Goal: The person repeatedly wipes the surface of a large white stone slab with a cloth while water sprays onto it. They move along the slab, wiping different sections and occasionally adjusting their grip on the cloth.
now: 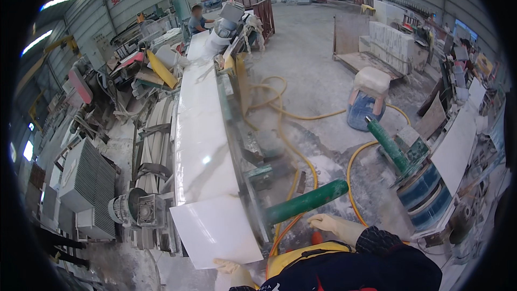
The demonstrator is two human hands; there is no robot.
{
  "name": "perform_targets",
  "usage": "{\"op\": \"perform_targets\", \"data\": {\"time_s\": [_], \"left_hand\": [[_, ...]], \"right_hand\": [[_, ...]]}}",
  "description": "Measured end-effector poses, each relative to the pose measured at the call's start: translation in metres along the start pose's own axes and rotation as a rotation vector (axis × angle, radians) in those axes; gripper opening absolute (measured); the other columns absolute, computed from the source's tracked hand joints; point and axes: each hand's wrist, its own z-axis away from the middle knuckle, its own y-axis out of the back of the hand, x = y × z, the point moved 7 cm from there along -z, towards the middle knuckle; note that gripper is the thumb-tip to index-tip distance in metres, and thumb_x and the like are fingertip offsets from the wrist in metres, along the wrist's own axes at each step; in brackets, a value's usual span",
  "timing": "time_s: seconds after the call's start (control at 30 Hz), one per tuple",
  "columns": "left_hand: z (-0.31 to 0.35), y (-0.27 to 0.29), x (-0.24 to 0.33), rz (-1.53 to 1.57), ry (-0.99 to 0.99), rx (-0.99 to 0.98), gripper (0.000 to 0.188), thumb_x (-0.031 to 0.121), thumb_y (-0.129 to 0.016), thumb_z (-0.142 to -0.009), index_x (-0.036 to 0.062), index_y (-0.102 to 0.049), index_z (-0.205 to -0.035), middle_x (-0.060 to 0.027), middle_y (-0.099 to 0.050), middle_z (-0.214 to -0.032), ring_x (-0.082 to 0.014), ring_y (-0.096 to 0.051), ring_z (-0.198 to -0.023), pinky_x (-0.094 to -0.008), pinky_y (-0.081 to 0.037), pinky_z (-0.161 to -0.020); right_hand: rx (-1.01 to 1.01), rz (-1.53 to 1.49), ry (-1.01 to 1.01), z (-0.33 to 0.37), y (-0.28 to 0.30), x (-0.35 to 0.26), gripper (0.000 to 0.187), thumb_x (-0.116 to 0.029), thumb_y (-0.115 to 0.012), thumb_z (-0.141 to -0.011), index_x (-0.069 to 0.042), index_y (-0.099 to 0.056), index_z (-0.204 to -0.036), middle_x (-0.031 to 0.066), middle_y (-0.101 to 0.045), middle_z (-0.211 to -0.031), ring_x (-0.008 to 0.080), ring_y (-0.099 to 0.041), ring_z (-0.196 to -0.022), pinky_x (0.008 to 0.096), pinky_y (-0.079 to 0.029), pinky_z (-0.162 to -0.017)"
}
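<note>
A polished white slab (215, 231) lies at an angle at the near end of a long run of white, grey-veined slabs (204, 145). At its near edge is my left hand (232, 270) in a cream glove, with its fingers on the edge; the thumb is hard to make out. My right hand (329, 224), also gloved, hangs to the right of the slab, its fingers curled together and nothing visible in them. Just beyond that hand a green roller (307, 202) sticks out sideways from the long bench. A small red-orange thing (316, 237) shows beneath the right hand.
Yellow hoses (291, 145) loop over the dusty floor. A blue stool-like stand (366, 108) and a second green roller (388, 143) stand to the right. A motor (129, 207) sits left of the bench. Another person (197, 21) is at the far end beside a machine.
</note>
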Motion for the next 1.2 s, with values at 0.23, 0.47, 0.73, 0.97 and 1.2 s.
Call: {"op": "perform_targets", "data": {"time_s": [0.23,0.47,0.73,0.97,1.2], "left_hand": [[0.023,0.013,0.035,-0.174,-0.048,-0.068,0.067,0.055,-0.043,-0.107,0.0035,-0.046,-0.150,-0.0239,-0.059,-0.141,-0.0409,-0.062,-0.121,-0.0485,-0.056,-0.098],[0.018,0.028,0.046,-0.032,-0.023,-0.170,0.070,0.059,-0.040,-0.106,0.0054,-0.046,-0.151,-0.0218,-0.058,-0.143,-0.0405,-0.061,-0.123,-0.0488,-0.054,-0.099],[0.026,0.010,0.062,0.298,0.153,-0.295,0.073,0.063,-0.036,-0.105,0.0077,-0.046,-0.152,-0.0194,-0.058,-0.145,-0.0400,-0.060,-0.125,-0.0490,-0.053,-0.101],[0.025,0.013,0.042,0.463,0.332,-0.377,0.076,0.067,-0.032,-0.104,0.0096,-0.046,-0.152,-0.0174,-0.057,-0.147,-0.0396,-0.059,-0.127,-0.0493,-0.052,-0.102],[0.039,-0.006,0.030,0.712,0.573,-0.528,0.079,0.071,-0.029,-0.103,0.0116,-0.046,-0.153,-0.0153,-0.056,-0.148,-0.0392,-0.058,-0.129,-0.0495,-0.050,-0.103]], "right_hand": [[-0.107,0.506,0.091,0.018,-0.008,-0.093,0.044,-0.038,-0.059,-0.098,-0.011,-0.070,-0.131,0.0137,-0.072,-0.129,0.0297,-0.068,-0.117,0.0418,-0.051,-0.103],[0.545,0.272,0.701,0.006,0.152,-0.371,0.059,-0.039,-0.051,-0.103,-0.012,-0.046,-0.155,0.0182,-0.067,-0.133,0.0308,-0.066,-0.119,0.0414,-0.052,-0.101],[0.458,0.579,0.284,0.045,0.142,-0.408,0.056,-0.027,-0.054,-0.101,-0.012,-0.045,-0.154,0.0130,-0.073,-0.109,0.0235,-0.069,-0.096,0.0360,-0.054,-0.081],[0.549,0.063,1.008,-0.016,0.202,-0.530,0.055,-0.014,-0.055,-0.103,-0.009,-0.042,-0.156,0.0074,-0.068,-0.091,0.0124,-0.063,-0.077,0.0294,-0.053,-0.067],[0.109,0.120,0.578,-0.054,0.049,-0.378,0.053,-0.022,-0.069,-0.093,-0.005,-0.059,-0.143,0.0127,-0.070,-0.122,0.0194,-0.071,-0.091,0.0358,-0.057,-0.082]]}}
